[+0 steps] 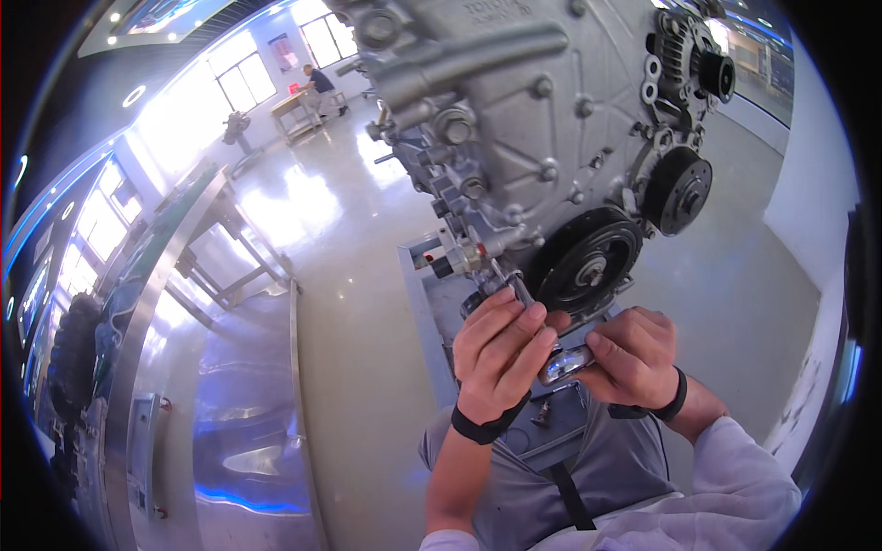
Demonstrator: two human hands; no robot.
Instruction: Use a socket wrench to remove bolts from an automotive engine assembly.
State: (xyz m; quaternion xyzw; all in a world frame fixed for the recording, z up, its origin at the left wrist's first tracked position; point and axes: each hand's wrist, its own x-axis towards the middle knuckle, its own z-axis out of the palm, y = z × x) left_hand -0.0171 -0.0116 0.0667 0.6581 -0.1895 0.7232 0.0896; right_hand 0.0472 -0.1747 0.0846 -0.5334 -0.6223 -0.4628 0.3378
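In front of me stands a grey metal engine [514, 119] with a black crankshaft pulley [560, 266] low on its face. Just left of that pulley, the fingers of my left hand [496, 354] are closed round a slim metal shaft [520, 289] that points up at the engine's lower edge. Whether its tip sits on a fastener I cannot tell. Between my hands shows the shiny chrome head of a ratchet wrench [565, 365]. My right hand [636, 356] grips the ratchet, its handle hidden by the fingers. Shaft and ratchet appear to be joined, though fingers cover the joint.
Below my hands lies a grey tray [574, 432] with small metal parts [542, 415] in it. Another black pulley [678, 191] and an alternator [689, 64] sit on the engine's right. A long metal-edged bench [138, 275] runs along the left. Far back, a person [319, 87] sits at a table.
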